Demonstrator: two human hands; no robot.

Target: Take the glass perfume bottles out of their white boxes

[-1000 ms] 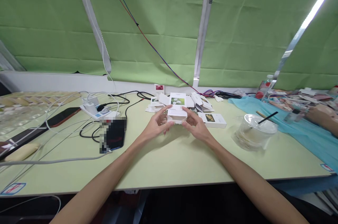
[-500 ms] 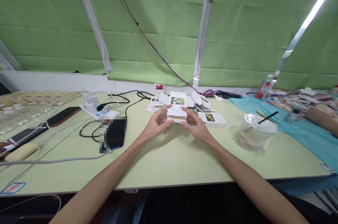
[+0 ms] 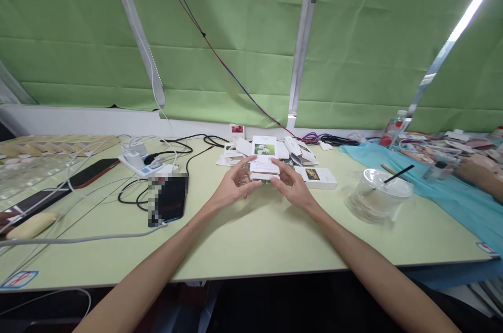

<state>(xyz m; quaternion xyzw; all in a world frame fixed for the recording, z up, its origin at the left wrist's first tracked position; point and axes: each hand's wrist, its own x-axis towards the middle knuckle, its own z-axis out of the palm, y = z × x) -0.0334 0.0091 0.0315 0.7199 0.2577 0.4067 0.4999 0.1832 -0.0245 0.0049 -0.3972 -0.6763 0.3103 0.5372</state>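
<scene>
Between my two hands is a small white cardboard box (image 3: 264, 165) with a picture of white flowers on its upper face. My left hand (image 3: 234, 180) grips its left side, fingers along the edge and thumb at the near end. On the opposite side my right hand (image 3: 291, 182) grips it the same way. A flap at the near end is partly folded over, and both thumbs touch it. The underside of the box is hidden. Close behind lie crumpled white boxes (image 3: 301, 152), and right of my right hand is a flat white box (image 3: 316, 178) with a yellow-flower picture.
On the left are a phone (image 3: 173, 199), a power strip (image 3: 151, 168) and tangled cables. A lidded plastic tub (image 3: 379, 197) with a black straw stands at right, beside a blue cloth (image 3: 440, 202). Another person's arm (image 3: 481, 175) reaches in at far right.
The flap at the near end of the box has folded further inward, so the opening there shows less. Both hands have stayed in nearly the same place.
</scene>
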